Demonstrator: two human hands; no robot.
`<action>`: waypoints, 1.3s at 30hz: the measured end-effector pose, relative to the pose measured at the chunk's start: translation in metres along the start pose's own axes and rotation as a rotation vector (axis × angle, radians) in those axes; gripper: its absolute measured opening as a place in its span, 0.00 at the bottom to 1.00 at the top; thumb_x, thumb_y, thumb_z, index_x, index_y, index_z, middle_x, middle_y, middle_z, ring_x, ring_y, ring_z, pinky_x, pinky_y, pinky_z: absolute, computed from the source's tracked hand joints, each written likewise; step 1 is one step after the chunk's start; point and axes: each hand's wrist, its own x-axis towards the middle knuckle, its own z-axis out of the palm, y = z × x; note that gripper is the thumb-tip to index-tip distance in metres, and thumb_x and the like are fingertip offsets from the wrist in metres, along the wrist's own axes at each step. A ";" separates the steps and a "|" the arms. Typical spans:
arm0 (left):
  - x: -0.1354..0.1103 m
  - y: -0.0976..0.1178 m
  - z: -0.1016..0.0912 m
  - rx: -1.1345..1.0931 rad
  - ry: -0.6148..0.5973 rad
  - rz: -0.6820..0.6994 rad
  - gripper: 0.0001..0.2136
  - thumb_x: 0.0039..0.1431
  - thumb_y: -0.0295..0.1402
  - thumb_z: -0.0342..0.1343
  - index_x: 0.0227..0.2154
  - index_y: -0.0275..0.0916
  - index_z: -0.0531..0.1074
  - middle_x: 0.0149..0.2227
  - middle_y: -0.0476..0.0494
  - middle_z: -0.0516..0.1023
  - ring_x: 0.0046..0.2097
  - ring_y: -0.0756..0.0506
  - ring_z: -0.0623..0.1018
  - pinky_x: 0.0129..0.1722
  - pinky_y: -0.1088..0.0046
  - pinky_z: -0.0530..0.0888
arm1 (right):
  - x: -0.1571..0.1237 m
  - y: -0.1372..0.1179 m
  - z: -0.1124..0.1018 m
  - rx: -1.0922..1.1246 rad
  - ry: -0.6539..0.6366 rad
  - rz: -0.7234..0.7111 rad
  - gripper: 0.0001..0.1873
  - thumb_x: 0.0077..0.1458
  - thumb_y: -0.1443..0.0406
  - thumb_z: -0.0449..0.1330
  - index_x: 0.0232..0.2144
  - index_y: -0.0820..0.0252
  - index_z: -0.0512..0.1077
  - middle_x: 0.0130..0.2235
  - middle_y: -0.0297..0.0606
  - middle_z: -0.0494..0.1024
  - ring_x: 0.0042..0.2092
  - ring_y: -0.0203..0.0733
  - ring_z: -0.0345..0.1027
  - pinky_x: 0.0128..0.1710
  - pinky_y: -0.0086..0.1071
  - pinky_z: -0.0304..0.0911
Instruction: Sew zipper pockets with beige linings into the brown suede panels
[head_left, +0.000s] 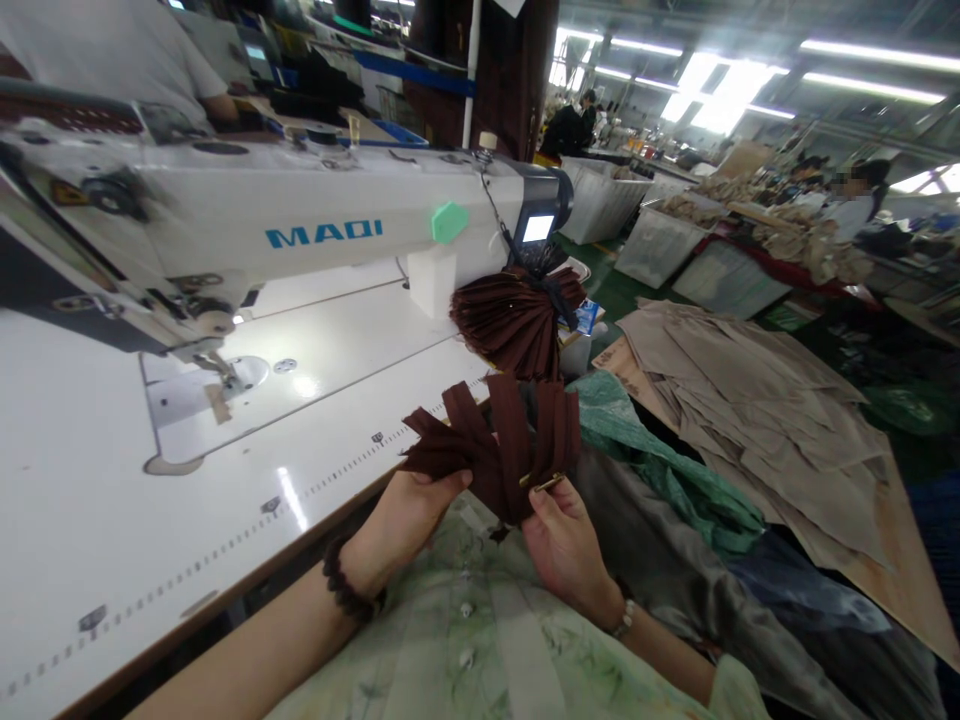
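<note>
Looking down from the head camera, a fanned bundle of dark brown fabric strips [495,440] is seen held in both hands just off the near edge of the white sewing table [90,500], above the lap. The left hand [409,510] is closed under the bundle's left side, its fingers tucked out of sight beneath the cloth, so that the strips are propped up and spread. The right hand [562,535] is pinched on the lower right of the bundle, thumb on top, beside a small brass-coloured clip or pin [541,484] by which the strips seem to be gathered; what that metal piece is cannot be made out with certainty. A second, tied bunch of the same brown strips [517,320] is hung at the right end of the sewing machine [300,215], probably kept there within easy reach. The needle area [217,365] is left bare of cloth. To the right, tan fabric pieces [757,400] are stacked flat, with a green cloth [652,450] lying between them and the lap. Another person [97,50] at the top left is cut off by the frame, and the distant workers are blurred.
</note>
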 end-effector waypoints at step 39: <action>-0.018 0.003 0.002 -0.066 -0.168 -0.079 0.15 0.46 0.37 0.64 0.37 0.37 0.74 0.37 0.42 0.79 0.38 0.41 0.78 0.37 0.69 0.75 | -0.015 -0.030 -0.004 -0.890 -0.329 -0.203 0.33 0.50 0.66 0.60 0.58 0.54 0.56 0.52 0.36 0.70 0.51 0.41 0.65 0.54 0.35 0.58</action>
